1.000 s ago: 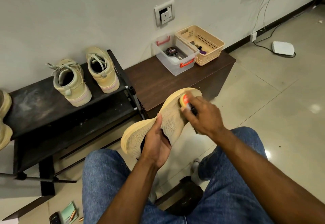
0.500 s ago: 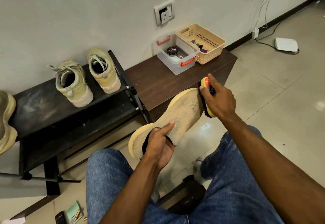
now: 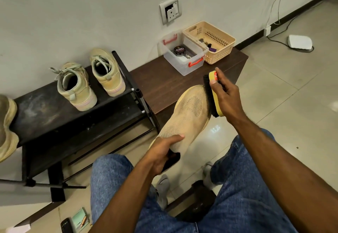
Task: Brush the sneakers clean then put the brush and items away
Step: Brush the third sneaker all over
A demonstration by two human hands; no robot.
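Down at the bottom I've got my knees in blue jeans (image 3: 237, 205), and off by the left one a small green notepad (image 3: 80, 219) with a pencil lies on the floor beside a dark phone (image 3: 66, 225). My left hand (image 3: 161, 152) grips the knit sneaker (image 3: 186, 115) at its collar, thumb laid flat across the upper, fingers tucked inside the opening; the shoe sits tilted in the air over my lap, toe pointing away. My right hand (image 3: 225, 95) is curled round the yellow-backed brush (image 3: 213, 95), and the black bristles touch the right side of the toe. Just past the shoe is the brown bench (image 3: 164, 84), and to its left a black shoe rack (image 3: 54, 115) carries a pair of pale laced sneakers (image 3: 91, 81), heels toward me. Farther along the bench, a clear box (image 3: 183, 55) with red handles holds a polish tin (image 3: 178, 50), touching a beige basket (image 3: 210, 40) with a few small items. Behind them, a wall socket (image 3: 171, 10).
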